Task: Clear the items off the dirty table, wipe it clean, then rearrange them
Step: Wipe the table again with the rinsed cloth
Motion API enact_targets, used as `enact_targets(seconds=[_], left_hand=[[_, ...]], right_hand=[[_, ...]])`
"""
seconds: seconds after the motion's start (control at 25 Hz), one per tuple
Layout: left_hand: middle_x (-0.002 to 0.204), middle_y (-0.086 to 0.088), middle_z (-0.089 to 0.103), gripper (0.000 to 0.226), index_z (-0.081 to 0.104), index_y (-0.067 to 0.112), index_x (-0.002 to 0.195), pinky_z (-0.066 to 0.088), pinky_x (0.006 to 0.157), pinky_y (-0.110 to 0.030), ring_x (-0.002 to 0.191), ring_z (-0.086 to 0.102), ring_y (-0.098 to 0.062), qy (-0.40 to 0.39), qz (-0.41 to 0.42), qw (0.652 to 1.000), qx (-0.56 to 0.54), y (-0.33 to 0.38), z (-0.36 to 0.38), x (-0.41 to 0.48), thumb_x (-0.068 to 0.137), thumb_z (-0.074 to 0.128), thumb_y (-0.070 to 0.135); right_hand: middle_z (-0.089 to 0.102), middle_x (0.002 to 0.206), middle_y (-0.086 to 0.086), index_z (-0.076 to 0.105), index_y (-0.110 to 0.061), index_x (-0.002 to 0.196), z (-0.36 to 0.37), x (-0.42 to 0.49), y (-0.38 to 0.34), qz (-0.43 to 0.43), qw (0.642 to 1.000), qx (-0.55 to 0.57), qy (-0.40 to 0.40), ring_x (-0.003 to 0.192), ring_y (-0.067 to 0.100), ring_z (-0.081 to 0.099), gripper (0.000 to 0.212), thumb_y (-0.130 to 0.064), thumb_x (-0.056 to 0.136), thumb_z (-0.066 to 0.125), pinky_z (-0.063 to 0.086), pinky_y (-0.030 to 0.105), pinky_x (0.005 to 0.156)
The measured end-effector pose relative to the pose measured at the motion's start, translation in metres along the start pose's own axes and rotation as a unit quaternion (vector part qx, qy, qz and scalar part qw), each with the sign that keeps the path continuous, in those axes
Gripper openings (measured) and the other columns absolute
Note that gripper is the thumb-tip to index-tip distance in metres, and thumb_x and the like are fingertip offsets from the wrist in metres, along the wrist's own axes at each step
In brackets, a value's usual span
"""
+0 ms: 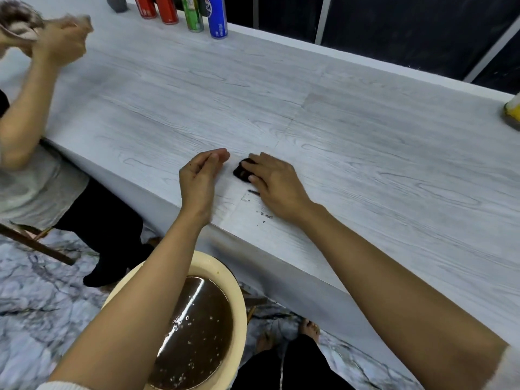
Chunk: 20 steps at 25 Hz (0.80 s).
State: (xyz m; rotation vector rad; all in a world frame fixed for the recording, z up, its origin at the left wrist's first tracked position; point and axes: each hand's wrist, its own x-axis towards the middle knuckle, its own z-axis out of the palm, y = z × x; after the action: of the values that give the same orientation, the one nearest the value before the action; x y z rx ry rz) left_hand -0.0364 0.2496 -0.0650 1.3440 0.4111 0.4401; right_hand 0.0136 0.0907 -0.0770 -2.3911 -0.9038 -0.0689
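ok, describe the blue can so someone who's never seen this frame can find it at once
Start at the long white wood-grain table. At its far end, at the top of the view, stands a row of drink cans. The blue can is at the right end of that row, next to the green can. It is the only blue one, and the red cans stand further left.

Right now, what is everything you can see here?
Table: one, whitish wood grain, centre.
Red cans: two, table's far edge.
Green can: one, beside the red.
Blue can: one, beside the green.
Clump: one, dark, under right fingertips.
Crumbs: few, dark, near table's front edge.
Basin: one, cream, brown water, floor below table.
Yellow thing: one, right edge, cut off.
Other person: one, grey top, seated left.
Left hand: one, beside clump.
Right hand: one, touching clump.
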Motion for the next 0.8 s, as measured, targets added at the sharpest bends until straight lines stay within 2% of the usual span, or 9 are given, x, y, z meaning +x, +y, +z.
enact_targets(seconds=[0.12, 0.16, 0.24, 0.32, 0.44, 0.56, 0.64, 0.8], left_hand=[[0.103, -0.013, 0.072, 0.019, 0.071, 0.002, 0.101, 0.050, 0.097, -0.033, 0.104, 0.067, -0.022, -0.014, 0.002, 1.000, 0.017, -0.001, 0.001, 0.000, 0.093, 0.056, 0.010], [0.103, -0.013, 0.072, 0.019, 0.071, 0.002, 0.102, 0.050, 0.098, -0.033, 0.105, 0.067, -0.022, -0.022, 0.002, 1.000, 0.016, -0.002, 0.000, 0.000, 0.093, 0.056, 0.010], [0.104, -0.012, 0.072, 0.019, 0.071, 0.002, 0.103, 0.050, 0.098, -0.033, 0.105, 0.067, -0.022, -0.028, -0.001, 1.000, 0.009, -0.002, 0.000, 0.000, 0.093, 0.056, 0.010], [0.102, -0.011, 0.072, 0.019, 0.071, 0.003, 0.101, 0.050, 0.097, -0.032, 0.104, 0.067, -0.021, -0.023, 0.000, 1.000, 0.015, -0.001, 0.001, 0.000, 0.093, 0.055, 0.009], [0.101, -0.012, 0.072, 0.019, 0.071, 0.003, 0.100, 0.051, 0.095, -0.030, 0.103, 0.067, -0.022, -0.013, 0.003, 1.000, 0.014, -0.001, 0.004, -0.001, 0.093, 0.054, 0.008], [0.099, -0.011, 0.072, 0.018, 0.071, 0.002, 0.100, 0.052, 0.094, -0.030, 0.101, 0.068, -0.021, -0.006, 0.007, 1.000, 0.012, -0.001, 0.005, -0.004, 0.093, 0.054, 0.008], [0.099, -0.011, 0.072, 0.018, 0.071, 0.004, 0.099, 0.052, 0.094, -0.031, 0.102, 0.067, -0.022, -0.002, 0.005, 1.000, 0.011, -0.002, 0.005, -0.005, 0.093, 0.054, 0.009], [0.100, -0.014, 0.072, 0.020, 0.070, 0.000, 0.101, 0.052, 0.094, -0.030, 0.102, 0.067, -0.024, -0.009, -0.014, 1.000, -0.011, -0.001, 0.002, -0.002, 0.092, 0.054, 0.008]], right_hand=[[0.049, 0.143, 0.004, 0.054, -0.016, 0.133, -0.016, -0.037, -0.005, -0.041, 0.996, 0.035, -0.076, 0.135, 0.023, 0.039, 0.036, -0.017, 0.098, 0.048, 0.027, 0.037, 0.114], [0.050, 0.141, 0.005, 0.055, -0.016, 0.132, -0.026, -0.050, -0.003, -0.022, 0.996, 0.055, -0.069, 0.134, 0.022, 0.040, 0.035, -0.015, 0.097, 0.049, 0.028, 0.035, 0.114], [0.052, 0.139, 0.007, 0.056, -0.013, 0.131, -0.044, -0.080, 0.005, 0.099, 0.992, 0.082, 0.016, 0.131, 0.023, 0.043, 0.034, -0.012, 0.097, 0.048, 0.029, 0.033, 0.113], [0.045, 0.144, 0.013, 0.049, -0.010, 0.135, -0.049, -0.108, 0.003, 0.213, 0.971, 0.030, 0.103, 0.134, 0.029, 0.039, 0.037, -0.017, 0.100, 0.042, 0.025, 0.034, 0.114], [0.028, 0.152, 0.020, 0.035, -0.005, 0.144, -0.019, -0.124, -0.034, 0.265, 0.957, -0.064, 0.101, 0.140, 0.037, 0.026, 0.048, -0.025, 0.100, 0.039, 0.023, 0.049, 0.113], [0.024, 0.154, 0.019, 0.030, -0.006, 0.146, 0.008, -0.110, -0.069, 0.249, 0.962, -0.085, 0.071, 0.142, 0.036, 0.022, 0.053, -0.032, 0.100, 0.036, 0.022, 0.050, 0.112], [0.028, 0.153, 0.018, 0.033, -0.007, 0.145, 0.019, -0.095, -0.076, 0.230, 0.966, -0.102, 0.062, 0.141, 0.035, 0.024, 0.054, -0.036, 0.099, 0.038, 0.024, 0.048, 0.111], [0.040, 0.147, 0.010, 0.044, -0.014, 0.138, 0.028, -0.067, -0.076, 0.114, 0.989, -0.090, 0.016, 0.138, 0.032, 0.032, 0.043, -0.027, 0.097, 0.046, 0.031, 0.048, 0.107]])
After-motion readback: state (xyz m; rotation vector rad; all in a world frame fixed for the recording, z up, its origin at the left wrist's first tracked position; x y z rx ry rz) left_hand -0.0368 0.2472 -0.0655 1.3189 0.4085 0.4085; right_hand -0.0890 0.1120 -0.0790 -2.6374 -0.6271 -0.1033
